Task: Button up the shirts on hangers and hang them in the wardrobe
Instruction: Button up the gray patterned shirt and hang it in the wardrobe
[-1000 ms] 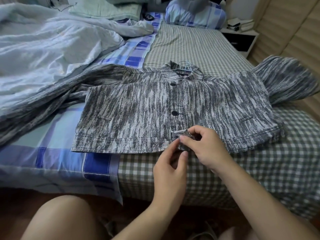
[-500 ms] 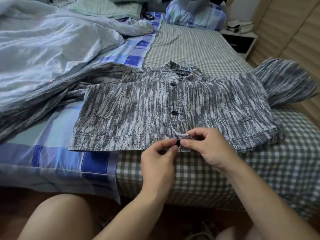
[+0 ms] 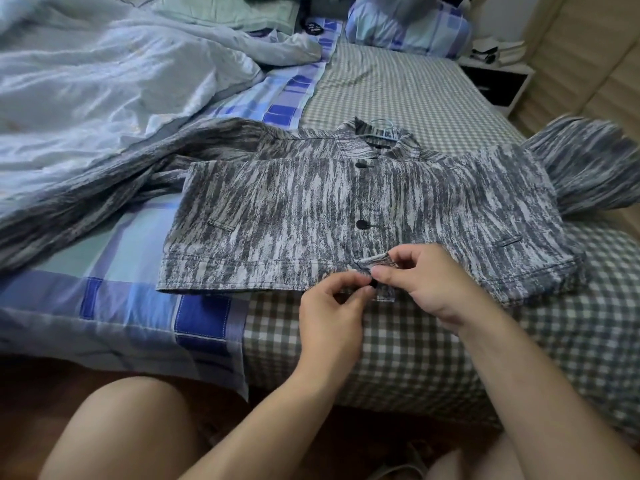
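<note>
A grey-and-white streaked shirt [image 3: 277, 216] lies flat, front up, near the bed's front edge. A pale blue hanger [image 3: 382, 131] shows inside its collar. Two dark buttons, the top button [image 3: 363, 165] and the middle button [image 3: 362, 224], sit fastened along the placket. At the hem, my left hand [image 3: 332, 306] pinches the bottom button [image 3: 373, 283] and the fabric under it. My right hand [image 3: 426, 282] grips the hem's right placket edge, thumb pressed against the same button. Both sleeves spread out sideways.
The bed [image 3: 398, 84] has a green checked sheet. A rumpled pale blue duvet [image 3: 104, 91] covers its left side, over a blue patchwork sheet [image 3: 114, 299]. A pillow [image 3: 408, 29] and a white nightstand [image 3: 498, 74] lie beyond. My bare knees are below the bed edge.
My left hand rose from below the hem to the bottom button and pinched it against my right thumb. My right hand kept its hold on the placket.
</note>
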A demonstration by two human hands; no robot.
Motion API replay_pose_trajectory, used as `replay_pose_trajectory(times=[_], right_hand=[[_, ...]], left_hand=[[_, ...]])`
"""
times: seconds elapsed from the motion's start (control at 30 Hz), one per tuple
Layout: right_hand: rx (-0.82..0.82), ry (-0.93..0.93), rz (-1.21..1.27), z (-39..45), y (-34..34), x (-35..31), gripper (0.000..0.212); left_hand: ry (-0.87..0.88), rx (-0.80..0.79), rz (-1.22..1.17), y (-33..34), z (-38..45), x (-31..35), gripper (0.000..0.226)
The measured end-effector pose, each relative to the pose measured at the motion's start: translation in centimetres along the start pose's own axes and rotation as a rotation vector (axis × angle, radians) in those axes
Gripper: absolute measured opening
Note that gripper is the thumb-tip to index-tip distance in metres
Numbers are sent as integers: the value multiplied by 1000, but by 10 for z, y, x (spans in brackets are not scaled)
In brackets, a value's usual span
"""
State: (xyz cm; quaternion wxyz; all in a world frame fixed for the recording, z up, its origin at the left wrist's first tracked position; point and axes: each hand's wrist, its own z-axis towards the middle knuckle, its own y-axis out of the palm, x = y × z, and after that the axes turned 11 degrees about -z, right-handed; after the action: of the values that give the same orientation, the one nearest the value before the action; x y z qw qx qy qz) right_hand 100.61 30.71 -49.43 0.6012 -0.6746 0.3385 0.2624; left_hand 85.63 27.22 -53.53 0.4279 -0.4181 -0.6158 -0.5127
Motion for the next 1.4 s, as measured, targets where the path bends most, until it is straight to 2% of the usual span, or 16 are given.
replay_pose_trajectory(times=[0.1, 0.3, 0.43, 0.5, 0.67, 0.77, 0.87, 0.97, 1.17, 1.4], right_hand=[[-17, -1, 14, -2, 2, -3, 18], [-109, -75, -170, -14, -8, -7, 5], [-269, -116, -169, -16, -14, -6, 27], [-322, -136, -158, -17, -16, -5, 27], [-141, -230, -373, -22, -2, -6, 23], [-71, -315, -473, -26, 2, -4, 21], [-9, -327, -462, -26, 3, -3, 21], [37, -363, -449, -26, 3, 1, 18], [71, -450, -383, -22, 0, 10, 21], [278, -649, -346, -16, 10, 19, 21]], left_hand=[[5, -23, -45, -1, 1, 2, 19], [-52, 1, -76, -3, 4, -1, 21], [-78, 4, -97, -2, 5, 0, 15], [-75, 5, -77, -2, 5, 0, 16], [-168, 28, -203, 1, 3, 4, 22], [-138, 55, -104, 0, 3, 3, 26], [-255, 99, -262, 2, 3, 2, 13], [-336, 94, -416, 4, 4, 5, 16], [-295, 71, -319, 0, 5, 5, 18], [-324, 89, -426, 6, 2, 3, 27]])
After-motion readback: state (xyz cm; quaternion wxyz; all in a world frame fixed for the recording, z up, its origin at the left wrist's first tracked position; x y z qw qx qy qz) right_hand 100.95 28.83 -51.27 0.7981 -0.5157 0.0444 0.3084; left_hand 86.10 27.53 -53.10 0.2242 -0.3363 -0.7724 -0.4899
